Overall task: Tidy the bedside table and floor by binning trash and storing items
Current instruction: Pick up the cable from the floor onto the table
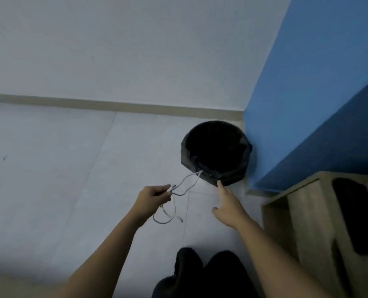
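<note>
Pinching a white cable (169, 189), the left hand (152, 195) has its grip clenched; the cable's far end meets the bin (232, 177) rim at 7 o'clock. The right hand (228, 206), grip released, fingers straight, reaches that near edge. A blue panel (297, 104) flanks the bin at 3 o'clock; open floor (71, 168) toward 9.

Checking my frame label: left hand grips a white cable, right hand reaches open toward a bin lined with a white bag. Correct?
No. The bag is black, not white; the head view shows it. The rest holds: left hand grips the white cable, right hand reaches open toward the bin.
</note>
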